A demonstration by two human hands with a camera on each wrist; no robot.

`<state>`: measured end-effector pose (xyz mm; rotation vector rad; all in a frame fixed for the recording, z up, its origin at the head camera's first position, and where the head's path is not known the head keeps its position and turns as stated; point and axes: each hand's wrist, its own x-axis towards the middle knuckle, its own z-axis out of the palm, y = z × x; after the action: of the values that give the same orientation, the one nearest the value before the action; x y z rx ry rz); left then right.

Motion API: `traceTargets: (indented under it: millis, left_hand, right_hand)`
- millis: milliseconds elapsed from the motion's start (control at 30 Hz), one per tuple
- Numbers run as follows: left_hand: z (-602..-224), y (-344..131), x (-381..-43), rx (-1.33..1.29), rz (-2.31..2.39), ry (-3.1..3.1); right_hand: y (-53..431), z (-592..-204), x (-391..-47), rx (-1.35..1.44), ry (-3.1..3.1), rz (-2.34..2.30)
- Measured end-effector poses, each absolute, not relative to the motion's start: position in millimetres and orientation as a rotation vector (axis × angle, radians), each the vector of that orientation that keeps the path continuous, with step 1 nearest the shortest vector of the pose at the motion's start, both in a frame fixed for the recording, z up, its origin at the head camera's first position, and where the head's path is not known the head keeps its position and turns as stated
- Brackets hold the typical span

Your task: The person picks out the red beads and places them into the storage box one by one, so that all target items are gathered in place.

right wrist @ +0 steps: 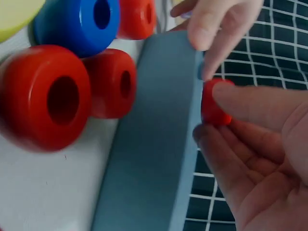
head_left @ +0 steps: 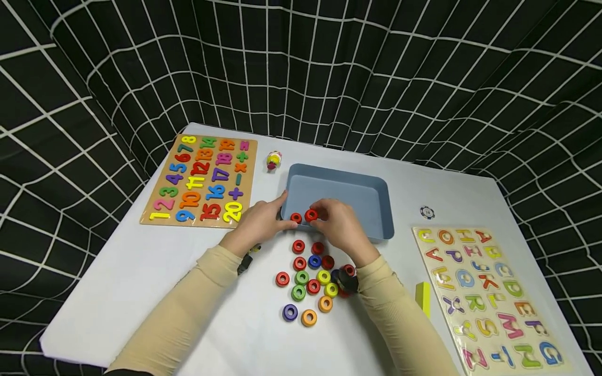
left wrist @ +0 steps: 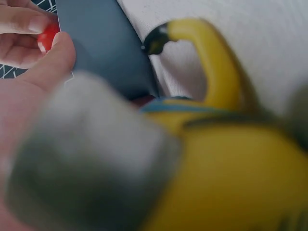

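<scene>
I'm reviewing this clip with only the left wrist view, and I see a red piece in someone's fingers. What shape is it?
Observer: The red piece is a ring; the head view shows the hole in it.
Operator: Is there another like it nearby?
Observer: Yes, the head view shows a second red ring beside it, near the left hand.
Operator: My view cuts off the rest of the table. What lies to the left of the tray?
Observer: A number board lies to the left of the tray in the head view.
</scene>
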<state>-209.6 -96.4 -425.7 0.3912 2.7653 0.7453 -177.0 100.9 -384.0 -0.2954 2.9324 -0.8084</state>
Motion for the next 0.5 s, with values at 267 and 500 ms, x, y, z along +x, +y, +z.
traceTargets:
  millis: [267, 500]
  left_hand:
    - [-422.6, -91.2, -207.1, 0.409, 0.731, 2.790]
    - [-423.2, -94.6, -207.0, 0.377, 0.722, 2.784]
  right_hand:
    - [101.7, -395.0, -183.1, -0.244, 2.939, -0.785]
    - [104.5, -392.2, -182.0, -0.238, 2.932, -0.801]
